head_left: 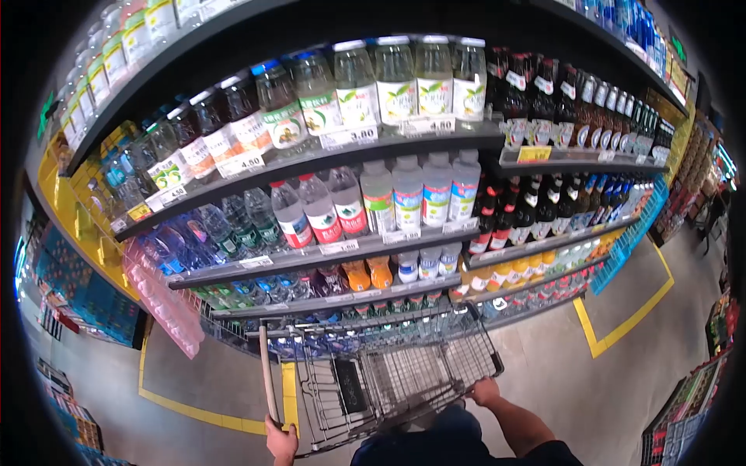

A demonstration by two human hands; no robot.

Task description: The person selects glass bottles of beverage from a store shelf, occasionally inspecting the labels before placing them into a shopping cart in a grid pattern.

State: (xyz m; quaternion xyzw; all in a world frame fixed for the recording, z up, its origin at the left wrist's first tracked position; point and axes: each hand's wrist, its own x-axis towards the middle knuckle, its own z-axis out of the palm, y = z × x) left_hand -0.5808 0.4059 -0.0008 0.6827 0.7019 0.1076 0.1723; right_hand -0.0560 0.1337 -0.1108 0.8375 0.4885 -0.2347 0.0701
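Observation:
A wire shopping cart (351, 386) stands sideways in front of me, close to the shelves. Its long pale handle (268, 373) is on the left, and my left hand (281, 441) is closed around the near end of it. On the other side, my right hand (485, 391) is wrapped over the cart's near rim close to its front corner. Through the wire I see only mesh and floor. Behind the cart, the drink shelf (342, 262) carries rows of water and juice bottles (356, 81) with price tags.
Dark glass bottles (536, 105) fill the shelves to the right. A pink hanging strip (163, 303) and a blue wire rack (631, 233) edge the shelving. Yellow floor lines (598, 342) mark the ground. More stocked shelves (691, 404) stand at the far right.

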